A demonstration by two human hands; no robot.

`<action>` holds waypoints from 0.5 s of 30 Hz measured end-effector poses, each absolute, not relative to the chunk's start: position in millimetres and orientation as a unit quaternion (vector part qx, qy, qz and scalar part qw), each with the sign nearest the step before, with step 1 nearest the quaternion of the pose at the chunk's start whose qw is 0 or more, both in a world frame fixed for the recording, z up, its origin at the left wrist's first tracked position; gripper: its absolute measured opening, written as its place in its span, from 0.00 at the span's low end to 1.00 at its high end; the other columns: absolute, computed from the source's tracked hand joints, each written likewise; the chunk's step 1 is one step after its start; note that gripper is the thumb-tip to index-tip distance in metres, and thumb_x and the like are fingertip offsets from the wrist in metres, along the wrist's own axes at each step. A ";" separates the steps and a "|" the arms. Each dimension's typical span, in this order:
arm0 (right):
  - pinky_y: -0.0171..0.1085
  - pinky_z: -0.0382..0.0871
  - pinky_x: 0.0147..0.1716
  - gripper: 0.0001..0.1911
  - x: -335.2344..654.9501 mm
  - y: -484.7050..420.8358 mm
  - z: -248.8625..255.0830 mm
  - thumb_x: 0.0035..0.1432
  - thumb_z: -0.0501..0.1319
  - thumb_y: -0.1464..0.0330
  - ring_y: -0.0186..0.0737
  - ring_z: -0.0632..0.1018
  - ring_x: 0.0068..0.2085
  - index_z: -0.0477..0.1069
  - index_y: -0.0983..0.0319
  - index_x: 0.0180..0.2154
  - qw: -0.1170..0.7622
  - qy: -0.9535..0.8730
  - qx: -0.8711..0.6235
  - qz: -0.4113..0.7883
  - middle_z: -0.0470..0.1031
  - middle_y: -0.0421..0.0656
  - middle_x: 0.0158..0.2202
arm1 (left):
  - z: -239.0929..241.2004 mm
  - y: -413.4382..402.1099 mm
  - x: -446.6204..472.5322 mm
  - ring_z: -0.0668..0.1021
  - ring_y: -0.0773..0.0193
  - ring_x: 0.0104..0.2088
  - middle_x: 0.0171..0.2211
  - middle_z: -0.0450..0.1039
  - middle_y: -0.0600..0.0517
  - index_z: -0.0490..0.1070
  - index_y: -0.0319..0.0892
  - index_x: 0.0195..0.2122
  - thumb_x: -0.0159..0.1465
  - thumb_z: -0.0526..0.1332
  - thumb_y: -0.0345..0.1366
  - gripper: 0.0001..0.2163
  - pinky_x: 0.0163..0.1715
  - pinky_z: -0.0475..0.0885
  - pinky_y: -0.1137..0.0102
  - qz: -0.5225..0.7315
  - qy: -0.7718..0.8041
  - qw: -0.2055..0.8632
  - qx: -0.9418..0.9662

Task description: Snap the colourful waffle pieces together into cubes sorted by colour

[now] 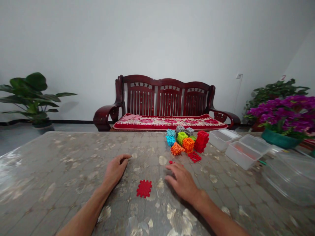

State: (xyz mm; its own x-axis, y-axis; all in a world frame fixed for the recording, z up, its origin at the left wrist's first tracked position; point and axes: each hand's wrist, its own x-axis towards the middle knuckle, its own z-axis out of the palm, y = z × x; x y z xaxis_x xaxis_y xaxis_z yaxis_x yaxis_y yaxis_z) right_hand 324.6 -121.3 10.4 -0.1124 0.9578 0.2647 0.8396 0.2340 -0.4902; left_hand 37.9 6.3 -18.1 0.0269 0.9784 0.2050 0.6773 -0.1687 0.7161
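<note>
My left hand [115, 170] lies on the table [61, 170], fingers loosely curled and pointing forward, holding nothing. My right hand [180, 182] rests palm down with its fingers stretched out flat. Between the two hands lies a flat red notched tile [144, 188]. A small red piece [171, 162] shows just past my right fingertips. Farther back stands a cluster of cubes built from such tiles: red [201, 141], orange [188, 144], green [182, 137], blue [170, 140] and grey [189, 131]. Another flat red tile [194, 156] lies in front of them.
Clear plastic boxes [243, 152] and lids [290, 175] sit at the right of the table. Purple flowers in a green pot [286, 119] stand at the far right. A dark wooden bench with a red cushion [167, 108] is behind the table, and a leafy plant [31, 96] stands at the left.
</note>
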 end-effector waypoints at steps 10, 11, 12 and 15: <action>0.46 0.64 0.52 0.30 249.3 -123.7 4.1 0.54 0.66 0.57 0.49 0.72 0.51 0.66 0.58 0.57 0.207 -0.808 -0.542 0.098 0.75 0.48 0.51 | -22.5 9.3 36.4 0.80 0.57 0.45 0.42 0.82 0.49 0.77 0.44 0.42 0.58 0.53 0.42 0.17 0.50 0.71 0.66 0.359 0.596 0.231 0.680; 0.45 0.64 0.52 0.27 248.3 -123.6 2.1 0.55 0.65 0.59 0.49 0.72 0.50 0.67 0.58 0.56 0.213 -0.809 -0.540 0.091 0.75 0.48 0.50 | -22.5 9.4 36.2 0.80 0.57 0.45 0.43 0.82 0.49 0.77 0.44 0.42 0.58 0.53 0.42 0.17 0.50 0.71 0.66 0.358 0.596 0.230 0.681; 0.45 0.64 0.52 0.25 248.0 -123.8 0.3 0.56 0.64 0.60 0.48 0.72 0.50 0.68 0.58 0.54 0.218 -0.809 -0.539 0.087 0.75 0.47 0.50 | -22.2 9.5 36.2 0.80 0.57 0.45 0.42 0.82 0.50 0.77 0.45 0.42 0.58 0.53 0.42 0.17 0.50 0.72 0.66 0.357 0.595 0.229 0.683; 0.43 0.65 0.50 0.23 252.8 -124.4 -0.5 0.55 0.64 0.62 0.47 0.73 0.47 0.69 0.59 0.52 0.229 -0.804 -0.543 0.079 0.76 0.47 0.46 | -20.7 9.2 36.6 0.81 0.57 0.44 0.41 0.82 0.51 0.78 0.45 0.41 0.58 0.53 0.42 0.16 0.49 0.72 0.67 0.355 0.596 0.227 0.684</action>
State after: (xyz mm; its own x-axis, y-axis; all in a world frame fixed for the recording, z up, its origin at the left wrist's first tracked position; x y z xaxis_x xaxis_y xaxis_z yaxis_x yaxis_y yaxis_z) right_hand 252.8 -124.4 -0.5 -0.3048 0.9097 0.2821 0.8371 0.3972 -0.3763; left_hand 36.6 9.2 -20.7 0.0378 0.9759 0.2149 0.6544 -0.1867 0.7327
